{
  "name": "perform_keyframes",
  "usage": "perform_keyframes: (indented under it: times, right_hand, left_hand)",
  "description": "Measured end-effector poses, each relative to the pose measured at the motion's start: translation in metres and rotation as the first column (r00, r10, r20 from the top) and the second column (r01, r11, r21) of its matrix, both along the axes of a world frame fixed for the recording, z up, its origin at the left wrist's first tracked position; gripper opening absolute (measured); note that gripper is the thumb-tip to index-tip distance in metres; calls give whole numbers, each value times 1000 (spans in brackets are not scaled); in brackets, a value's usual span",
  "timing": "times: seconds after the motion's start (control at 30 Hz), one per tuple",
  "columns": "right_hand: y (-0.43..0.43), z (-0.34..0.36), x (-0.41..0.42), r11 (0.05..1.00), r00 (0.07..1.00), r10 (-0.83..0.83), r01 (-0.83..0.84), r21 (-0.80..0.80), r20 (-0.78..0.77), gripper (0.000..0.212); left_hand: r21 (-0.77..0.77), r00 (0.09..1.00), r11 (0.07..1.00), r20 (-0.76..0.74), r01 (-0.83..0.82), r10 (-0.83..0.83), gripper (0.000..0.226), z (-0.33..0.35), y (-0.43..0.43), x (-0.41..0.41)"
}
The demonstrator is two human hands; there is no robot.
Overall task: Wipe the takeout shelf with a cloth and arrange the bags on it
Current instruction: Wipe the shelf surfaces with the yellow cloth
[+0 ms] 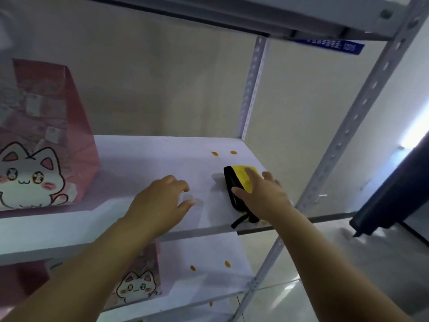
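White metal shelf [148,159] against a pale wall, with a yellow-and-black cloth [240,176] near its right front edge.
The right hand [262,194] lies flat on the cloth with its fingers spread, covering the cloth's right part. The left hand [160,201] is just left of the cloth, fingers loosely curled, holding nothing. A pink bag [46,140] printed with a cartoon cat stands at the shelf's left. The writing on the blue label [334,46] above is too blurred to read.

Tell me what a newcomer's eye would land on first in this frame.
The yellow and black cloth under the right hand, at the right end of the white shelf, stands out first. Next comes the pink cat bag standing at the shelf's left, then two orange spots behind the cloth.
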State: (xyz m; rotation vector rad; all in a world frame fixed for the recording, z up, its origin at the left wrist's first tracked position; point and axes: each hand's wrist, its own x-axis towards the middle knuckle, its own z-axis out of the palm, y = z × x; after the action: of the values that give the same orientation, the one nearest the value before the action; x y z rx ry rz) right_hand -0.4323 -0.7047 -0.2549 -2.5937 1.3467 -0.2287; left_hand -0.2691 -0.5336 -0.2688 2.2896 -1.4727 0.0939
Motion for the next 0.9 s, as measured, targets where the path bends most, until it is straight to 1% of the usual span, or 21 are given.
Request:
perform_keyframes:
  times: [0.1,0.2,0.27,0.33,0.43,0.5,0.6,0.67,0.7,0.8,0.9]
  right_hand:
    - [-13,-9,13,998,992,7,0,55,-129,64]
    - [-18,-14,27,1000,981,-9,14,25,-195,52]
    - [-18,-15,36,999,983,20,-25,-24,-185,43]
    - [-18,-15,44,990,982,111,-122,-67,-152,36]
    - [-21,-15,51,957,959,267,-276,-93,-96,41]
    - [-24,-16,54,931,937,340,-347,-110,-82,44]
    - [-32,-18,57,913,929,366,-370,-172,-59,45]
    - [-42,-17,59,925,949,315,-309,-220,-9,43]
    - [-48,-15,62,942,964,263,-251,-221,28,42]
    - [-75,-9,75,989,990,25,-5,-145,136,37]
    - [-101,-8,84,978,969,-191,201,-54,156,33]
  left_hand:
    - [38,999,998,-5,-44,44,39,-4,-11,4]
    - [61,998,996,5,-67,66,40,-6,-18,11]
    - [83,998,994,20,-69,68,41,-5,-23,18]
    - [116,997,991,31,-72,69,42,-4,-30,27]
    - [173,997,982,42,-77,71,43,-1,-45,43]
    - [215,997,973,27,-82,78,43,1,-57,54]
    - [245,995,965,-11,-89,95,43,1,-73,72]
    - [237,996,968,-10,-82,87,45,0,-83,84]
    - [234,997,969,-6,-77,80,47,0,-87,89]
    - [265,999,964,-6,-34,37,54,0,-98,101]
    - [341,999,940,-32,27,-17,52,-5,-104,109]
